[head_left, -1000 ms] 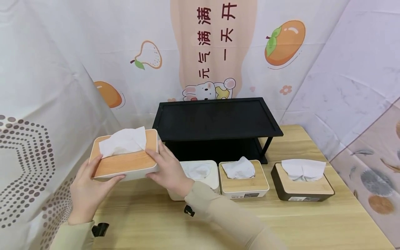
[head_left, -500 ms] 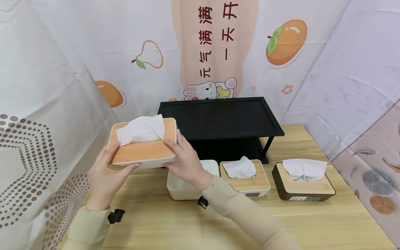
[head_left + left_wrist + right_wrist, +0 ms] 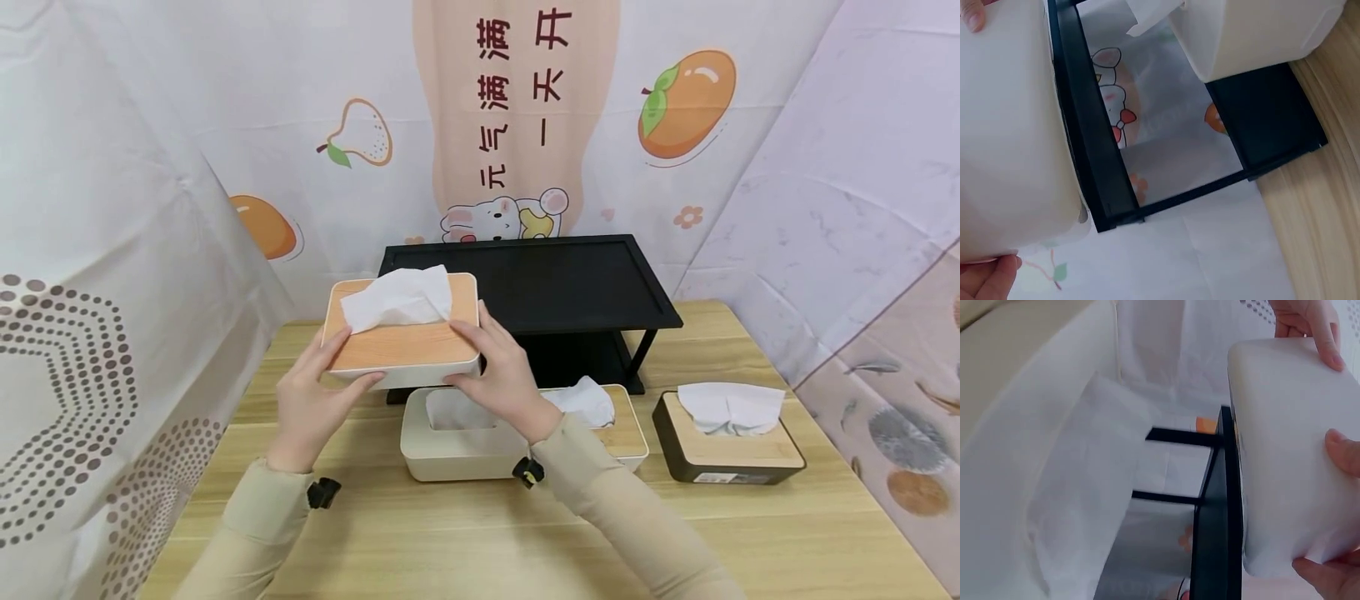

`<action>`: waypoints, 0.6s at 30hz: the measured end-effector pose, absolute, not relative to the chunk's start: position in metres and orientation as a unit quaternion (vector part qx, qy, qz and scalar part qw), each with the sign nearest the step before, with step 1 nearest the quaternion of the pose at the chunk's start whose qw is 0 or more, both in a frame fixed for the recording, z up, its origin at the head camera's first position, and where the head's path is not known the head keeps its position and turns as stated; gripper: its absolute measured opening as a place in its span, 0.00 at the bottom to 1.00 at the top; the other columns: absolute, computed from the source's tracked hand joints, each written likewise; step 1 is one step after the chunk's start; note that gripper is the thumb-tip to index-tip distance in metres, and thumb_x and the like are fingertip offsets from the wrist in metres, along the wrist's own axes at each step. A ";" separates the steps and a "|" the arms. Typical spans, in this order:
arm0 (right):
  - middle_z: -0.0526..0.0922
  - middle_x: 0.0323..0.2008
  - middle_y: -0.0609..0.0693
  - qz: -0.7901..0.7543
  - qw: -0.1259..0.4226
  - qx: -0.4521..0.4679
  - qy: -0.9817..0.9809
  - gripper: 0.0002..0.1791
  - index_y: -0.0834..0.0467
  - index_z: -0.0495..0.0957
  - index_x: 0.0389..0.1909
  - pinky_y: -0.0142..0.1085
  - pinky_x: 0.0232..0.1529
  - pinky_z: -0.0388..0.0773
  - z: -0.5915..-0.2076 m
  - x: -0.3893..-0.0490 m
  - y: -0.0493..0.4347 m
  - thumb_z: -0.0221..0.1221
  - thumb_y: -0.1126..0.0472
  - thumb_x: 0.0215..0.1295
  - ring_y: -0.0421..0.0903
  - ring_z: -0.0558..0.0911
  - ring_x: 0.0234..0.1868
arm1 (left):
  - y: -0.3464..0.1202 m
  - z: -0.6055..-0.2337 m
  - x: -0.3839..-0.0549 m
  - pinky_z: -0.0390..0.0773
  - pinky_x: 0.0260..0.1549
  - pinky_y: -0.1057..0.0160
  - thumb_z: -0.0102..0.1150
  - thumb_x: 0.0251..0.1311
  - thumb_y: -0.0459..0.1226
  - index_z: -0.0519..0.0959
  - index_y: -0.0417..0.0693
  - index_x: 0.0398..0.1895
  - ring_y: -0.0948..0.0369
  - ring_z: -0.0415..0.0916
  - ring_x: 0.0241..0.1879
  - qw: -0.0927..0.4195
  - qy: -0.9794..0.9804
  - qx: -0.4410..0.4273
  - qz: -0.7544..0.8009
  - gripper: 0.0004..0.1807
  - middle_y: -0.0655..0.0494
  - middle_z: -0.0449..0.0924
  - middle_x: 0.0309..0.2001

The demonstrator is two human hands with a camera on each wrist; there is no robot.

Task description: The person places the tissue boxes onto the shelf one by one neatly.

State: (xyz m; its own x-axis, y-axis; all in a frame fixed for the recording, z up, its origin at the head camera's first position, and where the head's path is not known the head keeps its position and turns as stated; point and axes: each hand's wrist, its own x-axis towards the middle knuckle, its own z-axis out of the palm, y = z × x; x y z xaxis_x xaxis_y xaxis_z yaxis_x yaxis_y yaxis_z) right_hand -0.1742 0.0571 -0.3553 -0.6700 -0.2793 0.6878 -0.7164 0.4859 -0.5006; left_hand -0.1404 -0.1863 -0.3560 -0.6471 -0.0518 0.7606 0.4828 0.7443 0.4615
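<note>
Both hands hold a white tissue box [image 3: 405, 350] with a wood-grain lid and a tissue poking out. The left hand [image 3: 318, 408] grips its left end and the right hand [image 3: 506, 379] its right end, thumbs at the near side. The box is raised at the left front of a black two-tier rack [image 3: 555, 287], overlapping its left part in the head view. Its pale side or underside shows in the left wrist view as a white box face [image 3: 1016, 137], close to the rack's frame [image 3: 1075, 112]. Whether box and rack touch, I cannot tell.
In front of the rack stand a cream tissue box [image 3: 457, 450], partly behind the right hand, and a white wood-lidded tissue box [image 3: 622, 442] beside it. A dark tissue box [image 3: 738, 446] stands farther right on the wooden table [image 3: 435, 546]. Printed cloth [image 3: 285, 67] hangs behind.
Both hands have carried the wood-lidded tissue box to the right and farther back, from left of the rack to in front of its left part. The other boxes have stayed put.
</note>
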 end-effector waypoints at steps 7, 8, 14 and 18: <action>0.62 0.67 0.67 0.412 0.241 0.277 -0.834 0.39 0.57 0.75 0.57 0.52 0.56 0.73 -0.349 -0.184 0.070 0.77 0.64 0.37 0.62 0.67 0.65 | -0.175 -0.351 -0.153 0.78 0.29 0.53 0.81 0.31 0.36 0.78 0.40 0.56 0.36 0.74 0.53 0.390 -0.853 -0.131 -0.322 0.40 0.33 0.68 0.62; 0.62 0.67 0.67 0.411 0.236 0.273 -0.837 0.39 0.56 0.74 0.57 0.51 0.56 0.73 -0.348 -0.186 0.070 0.77 0.64 0.38 0.61 0.68 0.65 | -0.174 -0.349 -0.155 0.75 0.23 0.55 0.80 0.32 0.37 0.77 0.40 0.56 0.37 0.77 0.49 0.385 -0.857 -0.129 -0.318 0.40 0.34 0.67 0.63; 0.59 0.70 0.63 0.417 0.196 0.257 -0.849 0.40 0.56 0.72 0.59 0.47 0.52 0.77 -0.338 -0.197 0.071 0.76 0.65 0.41 0.58 0.70 0.64 | -0.169 -0.339 -0.167 0.78 0.28 0.49 0.77 0.38 0.42 0.75 0.40 0.59 0.37 0.75 0.50 0.358 -0.873 -0.120 -0.308 0.39 0.34 0.64 0.65; 0.58 0.70 0.62 0.420 0.165 0.247 -0.857 0.40 0.55 0.70 0.62 0.45 0.49 0.79 -0.333 -0.207 0.074 0.74 0.64 0.43 0.57 0.72 0.62 | -0.166 -0.333 -0.176 0.75 0.46 0.42 0.76 0.41 0.44 0.74 0.40 0.60 0.37 0.68 0.59 0.332 -0.882 -0.115 -0.314 0.39 0.34 0.64 0.66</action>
State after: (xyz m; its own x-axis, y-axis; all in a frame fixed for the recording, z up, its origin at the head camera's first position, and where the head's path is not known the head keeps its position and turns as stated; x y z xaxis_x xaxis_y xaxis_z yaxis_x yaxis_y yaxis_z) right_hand -0.2066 0.0741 -0.3332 -0.8234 -0.2850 0.4908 -0.5625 0.5248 -0.6389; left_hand -0.1759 -0.1658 -0.3332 -0.7533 -0.0052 0.6576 0.4111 0.7768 0.4771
